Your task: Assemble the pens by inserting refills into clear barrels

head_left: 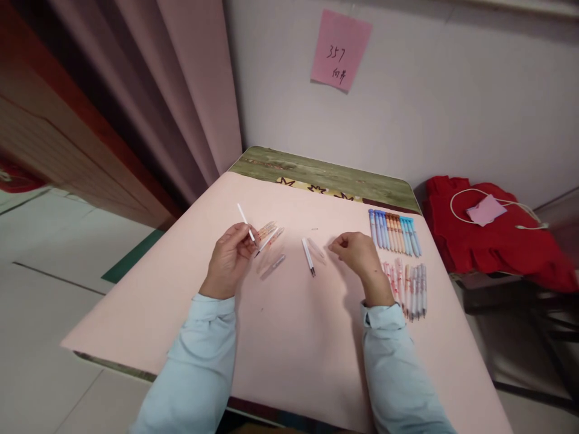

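My left hand (pixel 230 256) pinches a white pen refill (pixel 245 220) between thumb and fingers, its dark tip slanting down to the right. Beneath and beside that hand lie pen barrels with orange markings (pixel 268 231) and a clear pen barrel (pixel 272 266). White refills with dark tips (pixel 308 256) rest on the table between my hands, next to a clear pinkish tube (pixel 316 250). Beyond them is a tiny spring-like piece (pixel 315 229). My right hand (pixel 357 253) hovers right of these refills, thumb and fingertips pressed together; anything inside the pinch is too small to make out.
To the right lie a row of blue and orange pens (pixel 394 232) and, nearer, a group of pink and clear pens (pixel 409 289). A pink cloth (pixel 289 361) covers the table. Red fabric with a white cable (pixel 474 229) sits beyond its right edge; a wall stands behind.
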Motion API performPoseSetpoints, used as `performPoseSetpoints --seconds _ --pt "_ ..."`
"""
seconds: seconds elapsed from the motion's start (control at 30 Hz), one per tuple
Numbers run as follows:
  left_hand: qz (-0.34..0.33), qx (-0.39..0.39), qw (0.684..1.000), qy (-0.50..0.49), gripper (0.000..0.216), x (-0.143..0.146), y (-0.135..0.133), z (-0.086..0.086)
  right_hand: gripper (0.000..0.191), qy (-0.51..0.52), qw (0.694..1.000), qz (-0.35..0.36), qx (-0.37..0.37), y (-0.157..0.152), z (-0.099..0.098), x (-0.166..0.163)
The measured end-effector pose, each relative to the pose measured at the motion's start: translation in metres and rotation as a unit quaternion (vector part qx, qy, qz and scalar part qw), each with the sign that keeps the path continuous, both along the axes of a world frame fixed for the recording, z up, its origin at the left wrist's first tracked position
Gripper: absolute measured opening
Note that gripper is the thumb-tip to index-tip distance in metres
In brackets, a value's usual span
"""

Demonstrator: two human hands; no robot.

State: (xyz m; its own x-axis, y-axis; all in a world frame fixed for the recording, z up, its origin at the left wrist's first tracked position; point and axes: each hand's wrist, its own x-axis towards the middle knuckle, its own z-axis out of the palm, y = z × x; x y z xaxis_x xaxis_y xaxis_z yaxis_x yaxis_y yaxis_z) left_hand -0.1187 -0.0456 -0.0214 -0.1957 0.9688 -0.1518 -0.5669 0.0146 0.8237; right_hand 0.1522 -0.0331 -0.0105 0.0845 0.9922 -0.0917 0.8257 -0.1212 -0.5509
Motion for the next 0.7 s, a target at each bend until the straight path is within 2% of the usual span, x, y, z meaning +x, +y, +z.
performPoseSetpoints --seconds 0.13,0.27,0.37,0.57,0.7 --pt "0.042 0.012 0.995 -0.092 0.008 -0.006 0.005 -0.005 0.013 -0.013 1.0 0.004 -0.027 0.0 0.004 0.007" --pt "0.048 -0.007 0.988 -0.145 0.007 -0.007 0.006 -0.005 0.008 -0.064 0.995 0.057 -0.053 -0.003 0.003 -0.015" --pt "0.047 -0.023 0.985 -0.167 0.007 -0.003 0.003 -0.001 0.009 -0.141 0.987 0.057 -0.052 -0.005 0.0 -0.031" --pt "0.025 -0.006 0.986 -0.162 0.005 -0.001 0.002 -0.005 0.013 -0.2 0.977 0.053 -0.061 -0.007 -0.005 -0.037" --pt "-0.001 0.001 0.993 -0.116 0.01 0.006 0.0 -0.013 0.014 -0.193 0.98 0.044 -0.039 -0.008 0.001 -0.035"
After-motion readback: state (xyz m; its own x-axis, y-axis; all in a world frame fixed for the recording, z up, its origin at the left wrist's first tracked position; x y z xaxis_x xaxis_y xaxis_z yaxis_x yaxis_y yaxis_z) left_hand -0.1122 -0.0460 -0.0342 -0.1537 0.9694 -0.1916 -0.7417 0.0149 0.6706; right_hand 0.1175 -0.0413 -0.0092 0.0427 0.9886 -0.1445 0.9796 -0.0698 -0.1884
